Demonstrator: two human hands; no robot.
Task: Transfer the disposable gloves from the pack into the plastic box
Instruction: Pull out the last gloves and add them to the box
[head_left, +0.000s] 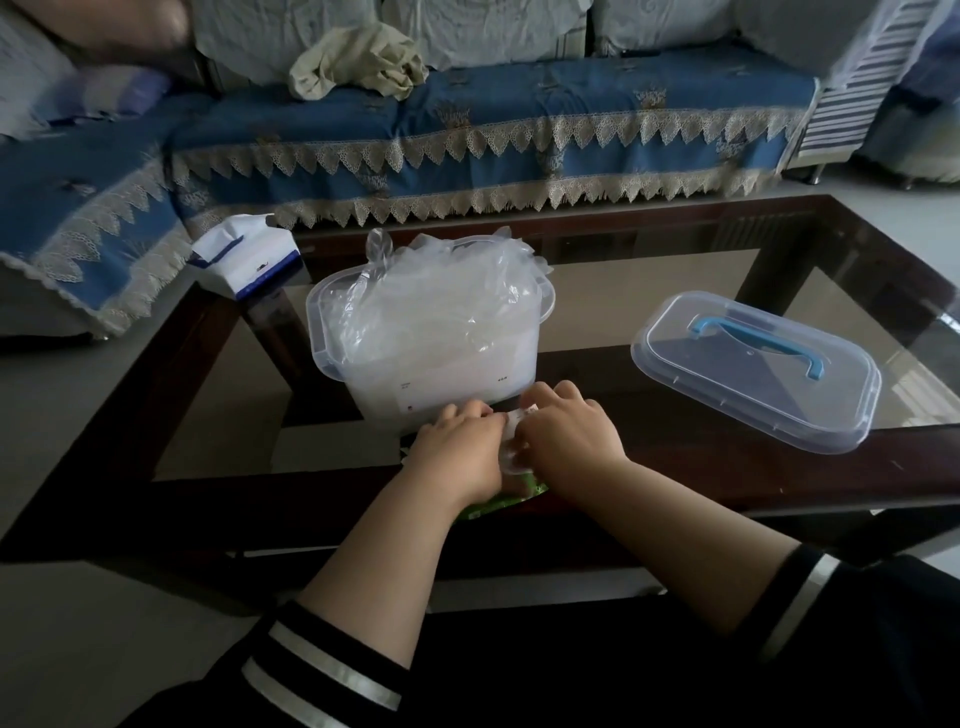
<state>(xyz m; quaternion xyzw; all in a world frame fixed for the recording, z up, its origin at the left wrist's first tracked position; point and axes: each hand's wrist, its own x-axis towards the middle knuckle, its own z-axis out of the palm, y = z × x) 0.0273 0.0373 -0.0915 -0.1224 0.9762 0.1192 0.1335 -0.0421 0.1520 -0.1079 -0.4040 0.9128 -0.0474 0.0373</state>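
Observation:
A clear plastic box (332, 332) stands on the glass table, heaped with thin see-through disposable gloves (447, 291) that rise above its rim. Just in front of it lies a green glove pack (488, 505), mostly hidden under my hands. My left hand (457, 447) and my right hand (566, 431) sit side by side on the pack, fingers curled, pinching its clear top edge between them.
The box's clear lid (753, 364) with a blue handle lies to the right on the table. A white and blue tissue pack (244, 260) sits at the far left corner. A blue-covered sofa (467, 135) runs behind the dark-framed glass table (779, 270).

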